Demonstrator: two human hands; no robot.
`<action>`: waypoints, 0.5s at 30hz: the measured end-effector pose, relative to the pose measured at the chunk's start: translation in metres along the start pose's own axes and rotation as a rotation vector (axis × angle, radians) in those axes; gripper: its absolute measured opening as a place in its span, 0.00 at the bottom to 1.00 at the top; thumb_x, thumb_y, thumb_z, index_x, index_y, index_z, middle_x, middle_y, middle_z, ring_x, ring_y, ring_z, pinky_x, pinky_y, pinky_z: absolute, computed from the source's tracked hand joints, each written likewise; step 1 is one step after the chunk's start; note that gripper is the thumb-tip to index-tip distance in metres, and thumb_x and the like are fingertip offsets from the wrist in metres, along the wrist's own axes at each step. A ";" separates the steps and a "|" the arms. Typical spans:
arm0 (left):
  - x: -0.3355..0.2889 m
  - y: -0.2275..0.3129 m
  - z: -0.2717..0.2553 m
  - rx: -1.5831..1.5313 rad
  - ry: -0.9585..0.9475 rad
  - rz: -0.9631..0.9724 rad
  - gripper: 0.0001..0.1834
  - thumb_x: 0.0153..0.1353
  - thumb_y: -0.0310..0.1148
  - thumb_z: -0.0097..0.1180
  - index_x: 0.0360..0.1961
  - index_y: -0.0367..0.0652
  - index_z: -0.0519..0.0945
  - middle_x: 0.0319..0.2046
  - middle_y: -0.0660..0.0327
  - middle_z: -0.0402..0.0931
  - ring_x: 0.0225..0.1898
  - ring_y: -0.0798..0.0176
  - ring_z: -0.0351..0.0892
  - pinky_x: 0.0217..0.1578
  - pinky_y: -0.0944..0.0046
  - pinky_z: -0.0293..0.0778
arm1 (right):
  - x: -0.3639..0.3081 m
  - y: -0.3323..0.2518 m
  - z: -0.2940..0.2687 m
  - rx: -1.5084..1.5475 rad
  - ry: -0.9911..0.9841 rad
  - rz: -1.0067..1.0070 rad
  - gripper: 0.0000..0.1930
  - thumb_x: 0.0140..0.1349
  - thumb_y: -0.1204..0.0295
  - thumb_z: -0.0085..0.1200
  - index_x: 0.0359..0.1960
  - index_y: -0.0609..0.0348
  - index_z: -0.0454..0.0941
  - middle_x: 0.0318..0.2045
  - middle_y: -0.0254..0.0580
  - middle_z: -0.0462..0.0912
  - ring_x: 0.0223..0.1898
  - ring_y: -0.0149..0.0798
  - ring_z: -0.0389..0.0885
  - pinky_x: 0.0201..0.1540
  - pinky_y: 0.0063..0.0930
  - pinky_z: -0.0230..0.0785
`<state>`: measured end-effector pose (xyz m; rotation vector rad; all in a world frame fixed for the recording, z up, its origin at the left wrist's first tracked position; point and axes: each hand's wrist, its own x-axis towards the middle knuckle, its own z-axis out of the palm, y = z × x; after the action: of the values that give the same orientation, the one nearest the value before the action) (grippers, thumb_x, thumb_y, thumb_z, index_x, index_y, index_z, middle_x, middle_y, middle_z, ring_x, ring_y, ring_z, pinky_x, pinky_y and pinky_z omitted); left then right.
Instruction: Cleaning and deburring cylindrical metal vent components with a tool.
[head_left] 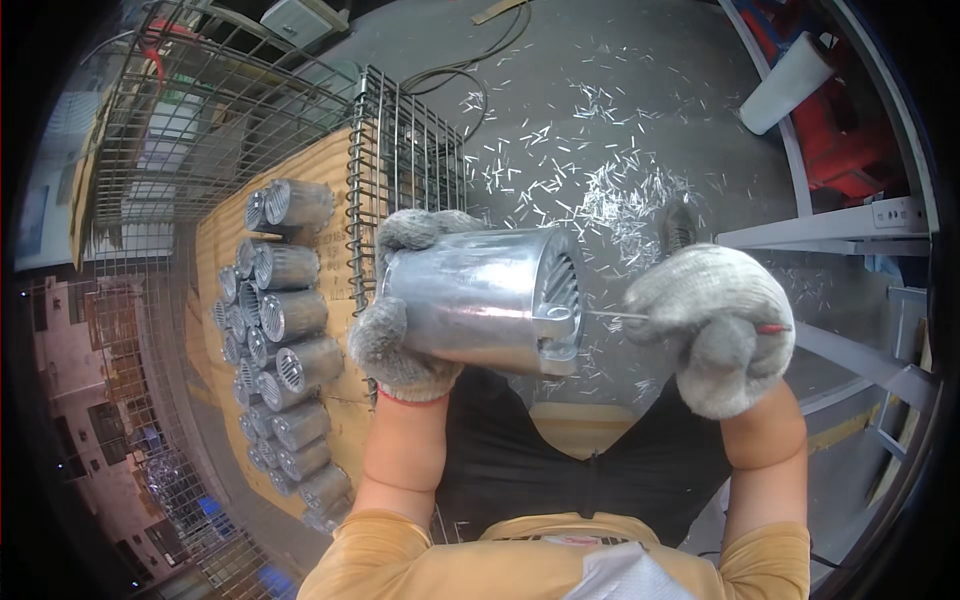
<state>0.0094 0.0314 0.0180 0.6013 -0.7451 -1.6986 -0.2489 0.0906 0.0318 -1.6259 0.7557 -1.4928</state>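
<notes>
A shiny silver metal cylinder [465, 295], a cast housing with a ribbed, slotted end and a small lug on its rim, lies sideways in front of me. My left hand [400, 340], in a grey-white knit glove, is wrapped round its closed left end. My right hand [715, 330], gloved alike, is closed round a thin-shafted hand tool [620, 315] with a red handle end. Its slim metal shaft points left and reaches the lug at the housing's slotted end. The fist hides most of the handle, so the tool's exact kind does not show.
To my left, several similar metal housings [300, 315] lie stacked in rows on brown cardboard [345, 200] inside a wire cage [415, 130]. White slivers [625, 195] litter the grey floor ahead. A white roll [787, 83] and a metal frame [820, 232] stand at right.
</notes>
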 end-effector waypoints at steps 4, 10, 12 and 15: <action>-0.001 -0.006 0.000 -0.038 0.002 0.027 0.43 0.50 0.59 0.71 0.61 0.47 0.72 0.58 0.47 0.72 0.61 0.43 0.76 0.64 0.40 0.77 | 0.019 -0.004 -0.001 -0.217 -0.050 -0.065 0.09 0.65 0.77 0.57 0.45 0.64 0.84 0.28 0.40 0.86 0.28 0.36 0.85 0.32 0.32 0.78; -0.001 -0.007 -0.001 -0.066 -0.003 0.034 0.41 0.54 0.62 0.67 0.61 0.49 0.72 0.56 0.48 0.74 0.59 0.44 0.78 0.59 0.42 0.81 | 0.007 0.005 0.012 0.675 0.276 0.196 0.23 0.75 0.52 0.56 0.40 0.64 0.84 0.36 0.52 0.88 0.36 0.47 0.89 0.38 0.37 0.86; 0.000 -0.006 0.000 -0.079 0.010 0.062 0.40 0.55 0.62 0.67 0.61 0.49 0.72 0.56 0.48 0.75 0.58 0.45 0.79 0.58 0.43 0.83 | 0.008 0.004 0.001 0.537 0.234 0.026 0.23 0.78 0.54 0.51 0.37 0.65 0.84 0.36 0.55 0.88 0.34 0.47 0.89 0.37 0.38 0.86; 0.001 -0.005 -0.005 -0.062 -0.027 0.065 0.40 0.55 0.61 0.67 0.63 0.49 0.72 0.55 0.48 0.76 0.57 0.44 0.79 0.57 0.43 0.83 | 0.001 -0.002 0.006 0.385 0.238 0.075 0.20 0.79 0.59 0.50 0.38 0.65 0.84 0.35 0.53 0.88 0.32 0.45 0.88 0.35 0.37 0.84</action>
<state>0.0095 0.0303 0.0110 0.5066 -0.7216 -1.6665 -0.2433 0.0920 0.0340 -1.1367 0.6018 -1.6754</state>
